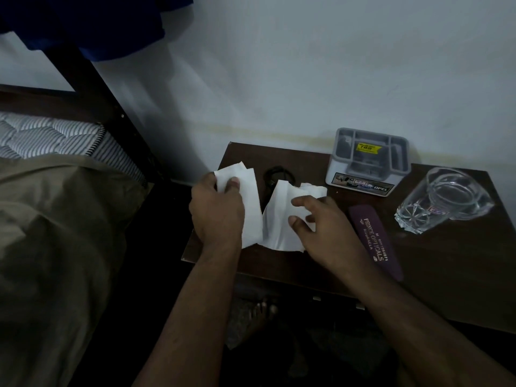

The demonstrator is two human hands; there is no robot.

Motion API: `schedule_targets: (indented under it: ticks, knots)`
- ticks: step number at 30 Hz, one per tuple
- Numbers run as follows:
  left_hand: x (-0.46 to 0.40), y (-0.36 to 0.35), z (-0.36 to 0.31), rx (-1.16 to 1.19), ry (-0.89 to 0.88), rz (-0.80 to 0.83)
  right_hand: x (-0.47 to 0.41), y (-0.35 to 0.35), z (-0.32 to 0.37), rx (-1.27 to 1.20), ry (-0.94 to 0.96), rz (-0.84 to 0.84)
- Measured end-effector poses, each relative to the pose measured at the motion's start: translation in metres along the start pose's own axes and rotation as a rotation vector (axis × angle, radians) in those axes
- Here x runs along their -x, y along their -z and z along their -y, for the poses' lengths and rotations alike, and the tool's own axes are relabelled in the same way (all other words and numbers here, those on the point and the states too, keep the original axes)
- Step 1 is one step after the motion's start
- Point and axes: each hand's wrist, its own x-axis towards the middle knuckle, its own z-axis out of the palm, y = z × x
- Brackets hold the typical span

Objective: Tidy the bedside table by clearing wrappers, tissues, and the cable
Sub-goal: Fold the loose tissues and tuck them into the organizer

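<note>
Left hand [216, 212] grip pinching white tissue [248, 196] at desk [446, 275] left edge. Right hand [325, 230] grip spread wide, fingertips on second tissue [279, 219]. Black cable [276, 174] behind tissues. Spectacle case [375, 241], glass [444, 199] right of tissues.

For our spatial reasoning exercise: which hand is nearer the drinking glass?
Right. The right hand rests on tissues left of the glass; the left hand is farther left.

Black cable [275, 174] half hidden behind tissues [279, 219].
</note>
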Motion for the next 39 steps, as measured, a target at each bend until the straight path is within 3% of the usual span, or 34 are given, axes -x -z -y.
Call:
schedule_targets:
  ticks: [3, 10, 21, 25, 30, 36, 39]
  knots:
    - [0.003, -0.001, 0.002, -0.15, -0.067, 0.054, -0.004, -0.003, -0.001, 0.146, -0.053, 0.122]
    - [0.006, -0.002, 0.003, -0.207, -0.121, 0.11, 0.005, -0.007, 0.0, 0.456, -0.035, 0.3]
    - [0.003, -0.006, 0.008, -0.13, -0.065, 0.143, -0.006, 0.004, -0.019, 0.413, -0.007, 0.036]
    - [0.005, -0.008, 0.008, -0.11, -0.065, 0.172, -0.01, 0.0, -0.021, 0.312, -0.084, -0.011]
    - [0.005, -0.011, 0.009, -0.075, -0.069, 0.199, -0.017, 0.0, -0.025, -0.016, -0.221, -0.038]
    - [0.005, -0.015, 0.007, -0.039, -0.06, 0.183, -0.016, 0.015, -0.015, -0.541, -0.243, -0.162]
    - [0.004, -0.015, 0.007, -0.002, -0.02, 0.162, -0.014, 0.027, -0.008, -0.7, -0.15, -0.307]
